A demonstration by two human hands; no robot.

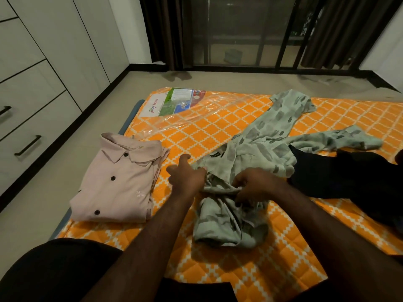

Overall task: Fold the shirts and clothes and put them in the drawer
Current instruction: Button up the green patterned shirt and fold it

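A pale green shirt (268, 144) with grey brush marks lies crumpled across the orange patterned mattress (229, 277). My left hand (186, 178) pinches a fold of it near the collar. My right hand (254, 185) grips bunched cloth at its middle. A pink button-up shirt (118, 182) lies folded at the mattress's left edge. The white drawers (32, 118) with black handles stand along the left wall, all shut.
A dark garment (349, 182) lies at the right, partly under the green shirt. Clear plastic wrap with a printed label (174, 103) covers the mattress's far left corner. Beige floor runs between the mattress and the drawers. Dark curtains and a barred window are behind.
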